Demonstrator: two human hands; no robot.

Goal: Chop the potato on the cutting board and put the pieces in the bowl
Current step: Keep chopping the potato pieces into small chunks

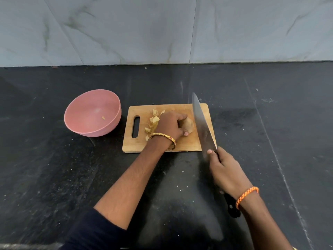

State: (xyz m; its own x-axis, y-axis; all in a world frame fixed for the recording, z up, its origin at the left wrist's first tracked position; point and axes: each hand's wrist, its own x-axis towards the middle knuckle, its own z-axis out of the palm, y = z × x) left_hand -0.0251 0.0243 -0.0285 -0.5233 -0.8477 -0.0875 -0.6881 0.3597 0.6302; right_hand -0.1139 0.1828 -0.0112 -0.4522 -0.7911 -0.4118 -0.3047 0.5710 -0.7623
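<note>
Left hand (171, 126), fingers curled over the potato (188, 125), holds it on the cutting board (182, 141). Pink bowl (92, 112), just left of the board's slotted edge, holds one small piece (103, 118). Cut pieces (153, 123) lie heaped left of the hand. Right hand (226, 168) grips the knife (202, 123), its blade along the board's right edge, beside the potato; bare dark counter (270, 123) extends rightward.

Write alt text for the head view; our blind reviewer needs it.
A left hand holds a potato on a wooden cutting board while the right hand angles a chef's knife beside it; a pink bowl sits left.
</note>
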